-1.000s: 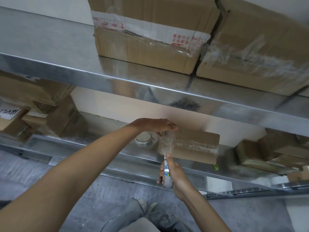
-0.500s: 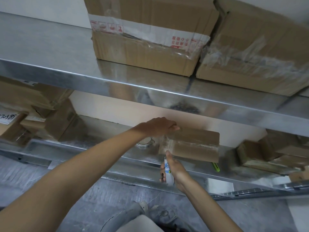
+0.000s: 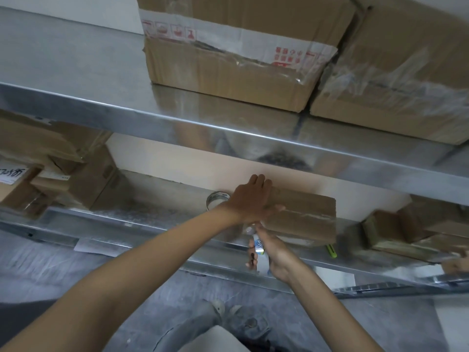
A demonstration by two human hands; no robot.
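Observation:
A small taped cardboard box [image 3: 304,217] lies on the lower metal shelf [image 3: 152,219]. My left hand [image 3: 251,199] rests flat on the box's left end, fingers straight, thumb pointing right along its top. My right hand [image 3: 276,252] grips a small white tool with a blue label [image 3: 260,252], its tip pointing up at the box's lower left corner. The tip itself is hidden behind my left hand.
A tape roll [image 3: 217,199] stands behind my left wrist. A yellow-green cutter [image 3: 331,250] lies by the box's right front corner. Cardboard boxes fill the lower shelf's left [image 3: 50,174] and right [image 3: 418,229] ends. Two big boxes [image 3: 228,59] sit on the upper shelf [image 3: 177,120].
My left hand has slid further over the box's left end and flattened out. My right hand with the tool has stayed at the lower left corner.

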